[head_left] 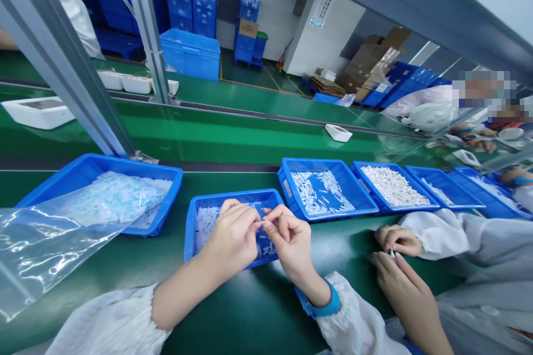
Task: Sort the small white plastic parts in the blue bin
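Observation:
My left hand (235,233) and my right hand (290,237) meet fingertip to fingertip above a small blue bin (190,233). Between the pinched fingers of both is a tiny whitish plastic piece (262,223), mostly covered by the fingertips. Small translucent pieces (205,222) fill the left part of the bin beneath, and more pale pieces lie at its right. A blue wrist strap (331,295) circles my right wrist.
Left stands a blue bin (170,199) with a clear bag of bluish pieces (114,197). Blue bins of white parts (320,208) line the right. A co-worker's hands (397,258) work close by on the right. A metal post (89,83) rises at left; a white housing (338,133) lies on the green belt.

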Demonstrator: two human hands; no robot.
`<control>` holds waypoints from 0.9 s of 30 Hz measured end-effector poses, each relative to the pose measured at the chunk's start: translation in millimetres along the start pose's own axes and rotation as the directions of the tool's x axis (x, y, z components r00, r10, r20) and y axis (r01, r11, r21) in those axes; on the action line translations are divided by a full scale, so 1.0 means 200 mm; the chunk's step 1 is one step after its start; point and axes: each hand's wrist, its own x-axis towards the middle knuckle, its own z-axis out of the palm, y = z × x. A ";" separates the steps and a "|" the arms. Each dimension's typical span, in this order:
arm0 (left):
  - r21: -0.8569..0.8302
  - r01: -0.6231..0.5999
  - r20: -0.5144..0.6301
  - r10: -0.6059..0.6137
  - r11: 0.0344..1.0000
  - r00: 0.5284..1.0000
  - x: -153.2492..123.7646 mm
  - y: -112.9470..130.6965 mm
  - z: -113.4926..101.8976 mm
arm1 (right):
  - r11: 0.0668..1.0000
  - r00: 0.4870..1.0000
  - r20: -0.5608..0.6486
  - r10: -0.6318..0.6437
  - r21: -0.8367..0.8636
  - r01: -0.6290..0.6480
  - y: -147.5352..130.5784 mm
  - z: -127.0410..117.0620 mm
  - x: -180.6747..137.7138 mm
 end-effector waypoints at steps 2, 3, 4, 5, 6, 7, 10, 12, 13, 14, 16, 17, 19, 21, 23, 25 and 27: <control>0.016 0.030 0.057 -0.031 0.999 0.998 0.00 0.00 -0.01 | 1.000 1.000 -0.020 0.014 0.001 -0.014 0.00 0.00 0.00; 0.024 0.044 0.088 -0.046 0.999 0.995 0.01 0.00 -0.02 | 1.000 0.999 -0.032 0.020 0.003 -0.020 0.00 -0.01 0.00; 0.031 0.056 0.115 -0.059 0.998 0.992 0.01 0.01 -0.02 | 1.000 0.999 -0.043 0.024 0.007 -0.024 0.00 -0.01 0.00; 0.039 0.067 0.132 -0.071 0.997 0.989 0.01 0.01 -0.03 | 1.000 0.998 -0.053 0.026 0.014 -0.025 0.00 -0.01 0.01; 0.047 0.075 0.139 -0.080 0.996 0.987 0.01 0.01 -0.03 | 0.999 0.998 -0.061 0.025 0.023 -0.023 0.00 -0.01 0.01; 0.057 0.082 0.139 -0.089 0.995 0.986 0.01 0.01 -0.03 | 0.999 0.997 -0.068 0.022 0.033 -0.019 0.00 -0.01 0.01; 0.088 0.114 0.141 -0.126 0.990 0.982 0.01 0.00 -0.03 | 0.999 0.996 -0.084 0.016 0.052 -0.011 -0.01 0.00 0.01; 0.101 0.126 0.152 -0.140 0.987 0.979 0.01 0.00 -0.03 | 0.998 0.996 -0.084 0.026 0.063 -0.021 -0.01 0.00 0.01; 0.104 0.124 0.153 -0.139 0.987 0.978 0.01 0.00 -0.03 | 0.997 0.996 -0.082 0.035 0.074 -0.029 -0.01 0.00 0.01; 0.104 0.117 0.149 -0.132 0.988 0.980 0.01 0.00 -0.03 | 0.995 0.996 -0.081 0.042 0.090 -0.035 -0.01 -0.01 0.01; 0.100 0.101 0.126 -0.114 0.990 0.985 0.01 0.01 -0.03 | 0.991 0.996 -0.078 0.052 0.124 -0.042 -0.01 -0.01 0.01; 0.096 0.096 0.111 -0.107 0.991 0.988 0.01 0.01 -0.03 | 0.990 0.995 -0.078 0.056 0.137 -0.045 -0.01 -0.01 0.01; 0.087 0.091 0.086 -0.098 0.992 0.991 0.01 0.01 -0.03 | 0.987 0.995 -0.078 0.064 0.155 -0.052 0.00 -0.01 0.01; 0.079 0.085 0.074 -0.091 0.993 0.993 0.01 0.01 -0.03 | 0.983 0.994 -0.073 0.077 0.171 -0.064 0.00 -0.01 0.01; 0.073 0.079 0.065 -0.084 0.994 0.994 0.01 0.01 -0.03 | 0.980 0.994 -0.068 0.088 0.186 -0.074 0.00 0.00 0.01; 0.069 0.077 0.056 -0.080 0.995 0.995 0.01 0.01 -0.03 | 0.977 0.993 -0.065 0.096 0.195 -0.082 0.00 0.00 0.01; 0.068 0.074 0.051 -0.078 0.995 0.996 0.02 0.01 -0.03 | 0.976 0.993 -0.066 0.101 0.202 -0.086 0.00 0.00 0.01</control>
